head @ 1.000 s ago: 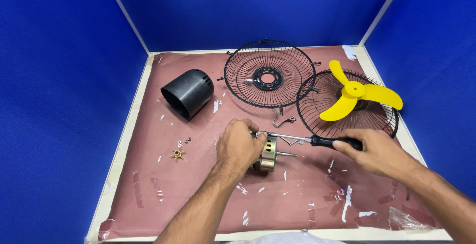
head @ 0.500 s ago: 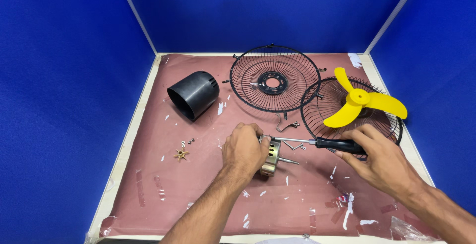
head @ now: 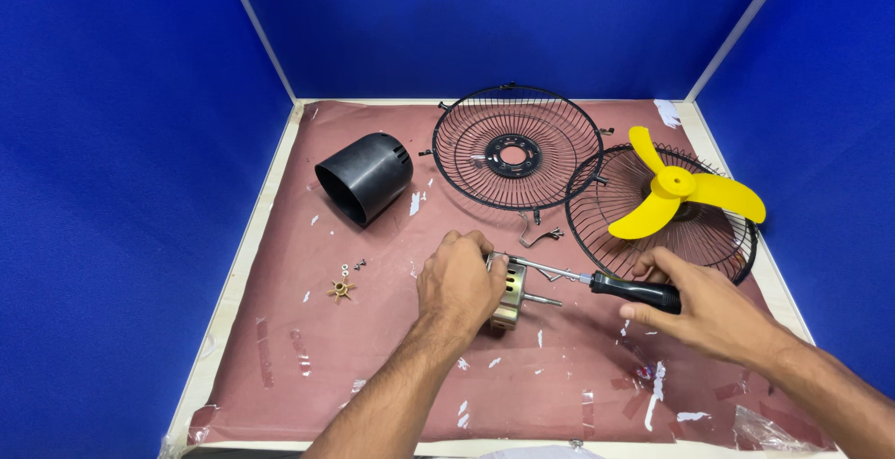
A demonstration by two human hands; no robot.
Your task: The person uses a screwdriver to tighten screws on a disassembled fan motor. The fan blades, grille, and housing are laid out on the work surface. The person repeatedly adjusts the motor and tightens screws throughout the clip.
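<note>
My left hand [head: 459,284] grips a small brass-coloured fan motor [head: 510,296] lying on the reddish-brown mat, its shaft pointing right. My right hand [head: 701,304] holds a screwdriver [head: 634,291] by its black handle. The metal shank runs left and its tip meets the top edge of the motor, just by my left fingers.
A black cylindrical motor cover [head: 365,178] lies at the left rear. Two black wire fan guards [head: 511,147] [head: 653,221] lie behind the hands, with a yellow three-blade propeller [head: 679,191] on the right one. Small screws [head: 352,265] and a brass star-shaped part [head: 341,288] sit left. Blue walls surround the board.
Both hands keep their hold on the motor and screwdriver. The view has shifted slightly, so everything sits a little lower in the frame.
</note>
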